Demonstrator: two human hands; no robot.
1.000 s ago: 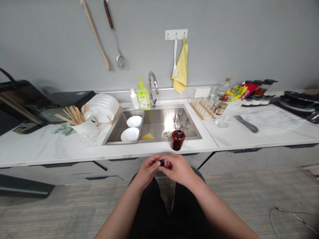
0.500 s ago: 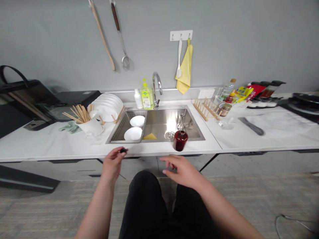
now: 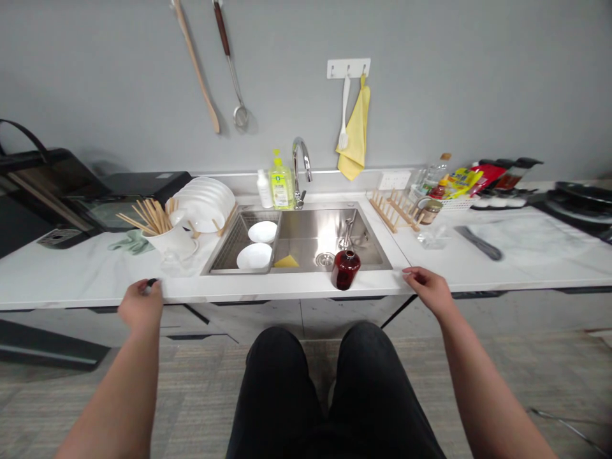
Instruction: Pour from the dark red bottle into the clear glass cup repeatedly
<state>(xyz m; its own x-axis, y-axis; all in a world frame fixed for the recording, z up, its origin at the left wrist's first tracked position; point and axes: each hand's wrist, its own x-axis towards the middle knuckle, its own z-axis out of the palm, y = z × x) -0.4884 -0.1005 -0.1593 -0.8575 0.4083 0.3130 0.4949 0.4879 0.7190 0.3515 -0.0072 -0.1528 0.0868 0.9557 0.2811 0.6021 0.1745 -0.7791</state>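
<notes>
My left hand (image 3: 141, 305) is at the counter's front edge, pinching a small black cap (image 3: 152, 282) between its fingertips. My right hand (image 3: 427, 289) is held apart from it, with its fingers resting at or just above the front edge of the white marble counter (image 3: 526, 268) and holding nothing. A dark red glass bottle (image 3: 345, 269) stands upright on the counter in front of the sink, between my hands but nearer the right one. Its top looks narrow, and no cap shows on it.
A steel sink (image 3: 325, 245) holds a wire rack with white bowls, a yellow sponge and a utensil. Behind it stand a chrome faucet and dish soap. A white cup of chopsticks and stacked plates stand left; a wooden rack, jars and bottles stand right.
My hands were together around the black cap at the middle. They have moved apart, the left going far left with the cap and the right going right and forward to the counter edge.
</notes>
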